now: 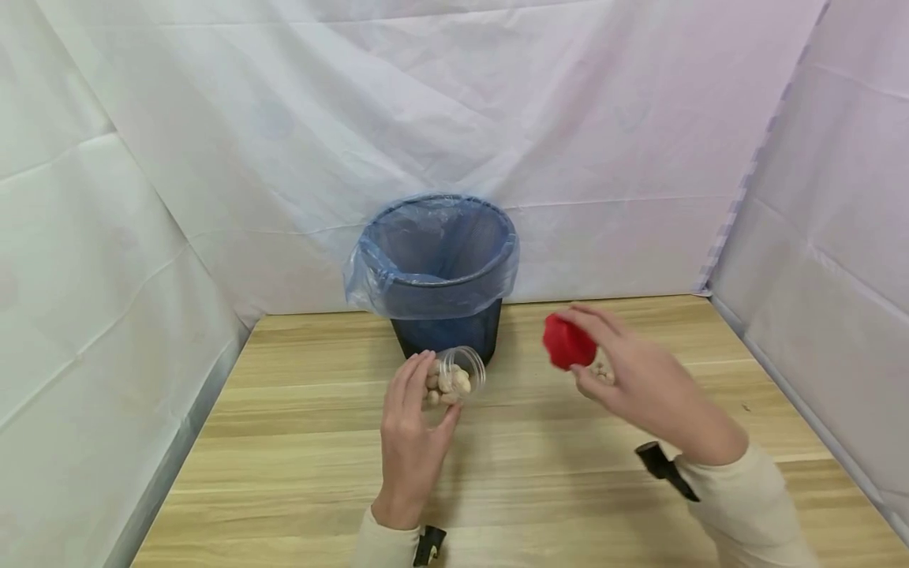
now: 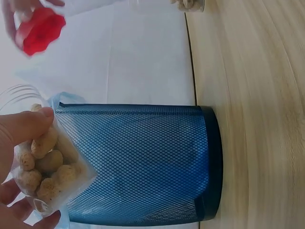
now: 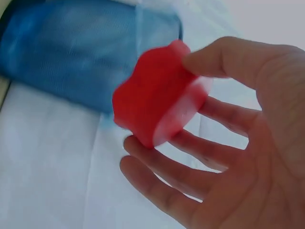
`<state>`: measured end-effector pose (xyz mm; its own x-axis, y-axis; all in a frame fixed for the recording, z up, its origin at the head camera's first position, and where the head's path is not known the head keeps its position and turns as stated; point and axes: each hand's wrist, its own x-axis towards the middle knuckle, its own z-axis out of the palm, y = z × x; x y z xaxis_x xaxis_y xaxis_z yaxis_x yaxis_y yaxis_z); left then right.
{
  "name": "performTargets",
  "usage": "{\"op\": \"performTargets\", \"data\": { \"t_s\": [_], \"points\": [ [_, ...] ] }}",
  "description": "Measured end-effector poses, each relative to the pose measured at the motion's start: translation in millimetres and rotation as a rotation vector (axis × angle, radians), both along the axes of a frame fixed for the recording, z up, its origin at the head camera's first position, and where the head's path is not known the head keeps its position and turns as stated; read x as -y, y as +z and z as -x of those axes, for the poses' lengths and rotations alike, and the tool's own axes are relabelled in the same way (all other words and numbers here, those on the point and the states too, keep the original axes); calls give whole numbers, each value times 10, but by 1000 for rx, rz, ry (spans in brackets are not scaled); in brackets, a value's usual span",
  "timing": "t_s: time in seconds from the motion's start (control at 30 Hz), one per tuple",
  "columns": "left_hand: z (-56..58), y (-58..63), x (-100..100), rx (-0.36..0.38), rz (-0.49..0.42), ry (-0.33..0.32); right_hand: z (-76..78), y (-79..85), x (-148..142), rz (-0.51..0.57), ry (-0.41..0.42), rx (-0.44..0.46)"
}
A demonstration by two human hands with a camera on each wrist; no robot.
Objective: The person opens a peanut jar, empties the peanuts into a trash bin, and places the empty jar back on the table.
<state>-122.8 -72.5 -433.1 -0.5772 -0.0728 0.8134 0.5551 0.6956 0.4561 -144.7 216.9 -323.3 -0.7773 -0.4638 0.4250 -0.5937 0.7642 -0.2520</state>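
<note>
In the head view, my left hand (image 1: 412, 438) grips a clear jar (image 1: 472, 369) of tan, rounded, nut-like pieces (image 1: 449, 385). The jar is uncapped and lies tilted in the grasp, its mouth facing right, in front of the bin. Thumb and fingers wrap its sides, as the left wrist view shows on the jar (image 2: 78, 179). To the right, my right hand (image 1: 646, 386) is raised over the table, pinching a red scalloped lid (image 1: 568, 343) between thumb and fingers. Close up in the right wrist view, the lid (image 3: 147, 93) is held at its edge.
A dark mesh bin (image 1: 454, 335) lined with a blue plastic bag (image 1: 433, 296) stands at the back of the wooden table (image 1: 298, 457). Partly behind my right hand is a second clear container with tan pieces (image 2: 188, 5). White sheets (image 1: 604, 118) hang behind and at both sides.
</note>
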Motion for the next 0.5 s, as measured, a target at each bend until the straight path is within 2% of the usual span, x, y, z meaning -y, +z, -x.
{"op": "performTargets", "data": {
  "t_s": [0.13, 0.23, 0.37, 0.5],
  "points": [
    [-18, -17, 33, 53, -38, 11, 99, 59, -332, -21, -92, -63],
    [-32, -24, 48, 85, -65, 17, 204, 28, -573, -27, -163, -71],
    [-42, -20, 59, 97, -98, 19, 341, -100, -838, -46, -237, -8],
    [-54, -16, 73, 120, -117, 23, 494, -352, -1027, -85, -273, 94]
  ]
}}
